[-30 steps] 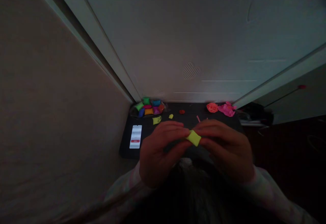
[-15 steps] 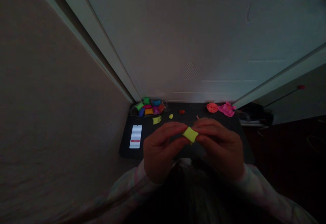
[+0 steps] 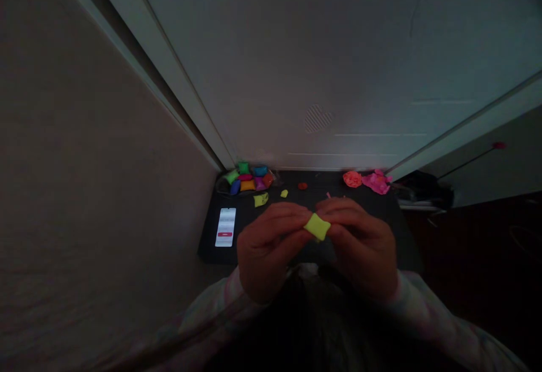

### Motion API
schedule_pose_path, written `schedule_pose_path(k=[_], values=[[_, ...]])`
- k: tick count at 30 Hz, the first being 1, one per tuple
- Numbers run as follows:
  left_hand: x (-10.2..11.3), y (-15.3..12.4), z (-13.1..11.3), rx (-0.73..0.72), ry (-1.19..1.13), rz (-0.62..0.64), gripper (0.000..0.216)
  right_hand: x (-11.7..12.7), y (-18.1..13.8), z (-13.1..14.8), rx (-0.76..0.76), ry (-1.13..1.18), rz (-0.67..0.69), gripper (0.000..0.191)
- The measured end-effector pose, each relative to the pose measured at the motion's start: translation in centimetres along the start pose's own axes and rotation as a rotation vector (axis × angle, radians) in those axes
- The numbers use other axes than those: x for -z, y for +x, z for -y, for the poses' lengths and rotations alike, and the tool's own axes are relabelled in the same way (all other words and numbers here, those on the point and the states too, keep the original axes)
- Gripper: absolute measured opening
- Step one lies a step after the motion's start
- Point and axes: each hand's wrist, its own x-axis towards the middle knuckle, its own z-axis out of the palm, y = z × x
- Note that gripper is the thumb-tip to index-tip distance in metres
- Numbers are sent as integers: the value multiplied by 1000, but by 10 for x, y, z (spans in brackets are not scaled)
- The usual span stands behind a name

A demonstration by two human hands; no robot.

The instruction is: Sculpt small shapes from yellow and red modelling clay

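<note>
Between my two hands, above the dark table, is a small four-cornered piece of yellow modelling clay (image 3: 317, 227). My left hand (image 3: 271, 248) pinches its left corner between thumb and fingers. The right corner is pinched the same way by my right hand (image 3: 364, 248). Beyond my hands lie a smaller yellow lump (image 3: 284, 193) and a yellow wrapper (image 3: 261, 199) with dark marks. A small reddish-orange lump (image 3: 302, 186) sits farther back. The undersides of my fingers are hidden.
Several coloured packets (image 3: 247, 184) lie in a clear bag at the table's back left. A lit phone (image 3: 225, 227) rests on the dark table (image 3: 207, 248). Crumpled orange (image 3: 352, 179) and pink shapes (image 3: 377, 182) lie back right. A white panel (image 3: 339, 78) with a heart relief rises behind.
My right hand has shifted slightly left and its fingers sit closer to the left hand's. The yellow clay stays pinched in nearly the same place.
</note>
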Motion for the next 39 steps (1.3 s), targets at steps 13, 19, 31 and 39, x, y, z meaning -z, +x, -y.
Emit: schedule_pose_path(k=[13,19,31,39], values=[[1,1,4,86,-108,4,27,-2,1,-1,0,67,13,26],[-3,2,5,205,-228,-20,30,-4,2,-4,-40,139,12,23],[-14,3,4,340,-358,-162,24,-6,-1,-4,104,-180,-74,27],[-1,-1,10,256,-157,-56,25,-1,2,-1,48,-189,-40,22]])
